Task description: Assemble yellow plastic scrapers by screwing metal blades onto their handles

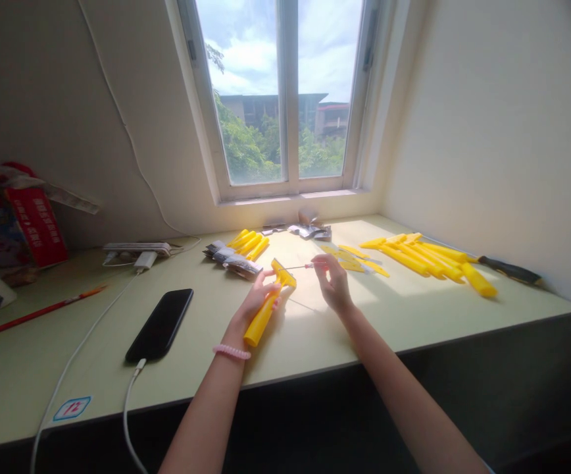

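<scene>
My left hand (pixel 258 296) is closed around a yellow scraper (pixel 262 318), its thick handle angled down toward the table's front edge and its wide head up. Between the fingers of my right hand (pixel 332 282) is a small screwdriver (pixel 309 266) with a reddish handle. Its thin shaft points left, and the tip meets or nearly meets the scraper's head; I cannot tell which. Beyond my right hand lie flat yellow pieces (pixel 352 260). Behind my left hand are several yellow handles (pixel 250 243) beside silvery packets (pixel 236 262).
More yellow handles (pixel 423 258) are piled at the right, near a black-handled tool (pixel 510 270). At the left lie a black phone (pixel 161 324) on a charging cable, a power strip (pixel 137 249) and a red stick (pixel 36 314). Crumpled packets (pixel 310 230) rest under the window.
</scene>
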A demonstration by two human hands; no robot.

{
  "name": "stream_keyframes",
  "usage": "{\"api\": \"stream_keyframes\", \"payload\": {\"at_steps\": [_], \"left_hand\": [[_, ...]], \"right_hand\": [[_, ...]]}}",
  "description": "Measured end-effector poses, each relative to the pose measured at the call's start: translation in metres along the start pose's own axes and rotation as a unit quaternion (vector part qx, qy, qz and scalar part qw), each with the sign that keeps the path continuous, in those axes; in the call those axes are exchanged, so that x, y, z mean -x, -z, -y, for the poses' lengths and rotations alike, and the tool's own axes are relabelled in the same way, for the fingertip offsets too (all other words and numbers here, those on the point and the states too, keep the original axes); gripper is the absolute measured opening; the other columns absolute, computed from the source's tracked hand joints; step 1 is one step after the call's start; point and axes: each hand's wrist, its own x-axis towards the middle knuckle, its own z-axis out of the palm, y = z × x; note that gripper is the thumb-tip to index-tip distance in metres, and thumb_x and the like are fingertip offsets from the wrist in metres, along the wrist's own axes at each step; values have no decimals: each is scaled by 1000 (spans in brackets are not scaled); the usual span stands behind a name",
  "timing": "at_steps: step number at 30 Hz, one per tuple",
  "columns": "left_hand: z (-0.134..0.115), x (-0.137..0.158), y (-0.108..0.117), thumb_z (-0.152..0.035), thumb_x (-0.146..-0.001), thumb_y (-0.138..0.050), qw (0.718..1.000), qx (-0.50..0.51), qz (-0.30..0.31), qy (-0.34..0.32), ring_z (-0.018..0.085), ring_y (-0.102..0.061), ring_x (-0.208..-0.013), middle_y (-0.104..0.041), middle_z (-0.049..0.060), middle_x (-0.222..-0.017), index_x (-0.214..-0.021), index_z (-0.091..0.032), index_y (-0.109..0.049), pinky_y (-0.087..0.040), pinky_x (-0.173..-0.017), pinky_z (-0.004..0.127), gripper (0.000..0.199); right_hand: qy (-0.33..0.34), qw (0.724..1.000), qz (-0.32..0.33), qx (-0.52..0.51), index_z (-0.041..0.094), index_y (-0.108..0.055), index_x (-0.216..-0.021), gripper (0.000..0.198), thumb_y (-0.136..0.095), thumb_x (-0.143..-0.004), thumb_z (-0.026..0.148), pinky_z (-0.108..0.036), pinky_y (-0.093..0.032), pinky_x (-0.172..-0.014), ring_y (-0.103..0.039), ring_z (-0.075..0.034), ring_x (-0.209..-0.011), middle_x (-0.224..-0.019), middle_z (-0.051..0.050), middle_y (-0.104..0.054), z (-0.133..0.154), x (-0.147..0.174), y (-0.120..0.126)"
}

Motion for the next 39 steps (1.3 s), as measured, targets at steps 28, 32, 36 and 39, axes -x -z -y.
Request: {"api": "stream_keyframes", "payload": {"at_steps": [28, 32, 36, 39], "left_hand": [[-3, 1, -3, -15, -74, -56, 1000, 10, -2, 4, 6, -50, -45, -57, 2, -76, -119, -20, -40, -38, -41, 15, 48], [-2, 1, -1, -16, -74, -58, 1000, 14, 8, 9, 6, -49, -45, -57, 2, -73, -120, -21, -40, -38, -41, 15, 50], [1, 0, 0, -17, -74, -57, 1000, 10, 12, 10, 6, -49, -44, -58, 2, -72, -121, -21, -38, -37, -40, 15, 51], [-1, 1, 0, -17, -74, -58, 999, 13, 25, 16, 6, -49, -45, -57, 2, -72, -121, -20, -39, -37, -41, 15, 51]], "right_hand": [[-47, 993, 2, 108, 20, -56, -83, 30, -32, -92, 36, -26, -41, -57, -56, -16, -68, -73, -3, -60, -7, 1, 4], [-12, 999, -18, 31, 20, -54, -90, 21, -39, -90, 34, -28, -46, -65, -58, -17, -75, -82, -5, -62, -3, 0, 3], [-75, 996, -36, 35, 21, -52, -83, 17, -51, -84, 37, -23, -37, -47, -45, -11, -43, -51, 6, -50, -1, 2, 4], [-95, 994, -9, 50, 21, -48, -81, 18, -43, -88, 37, -23, -34, -45, -43, -11, -40, -49, 6, -48, -5, 4, 4]]}}
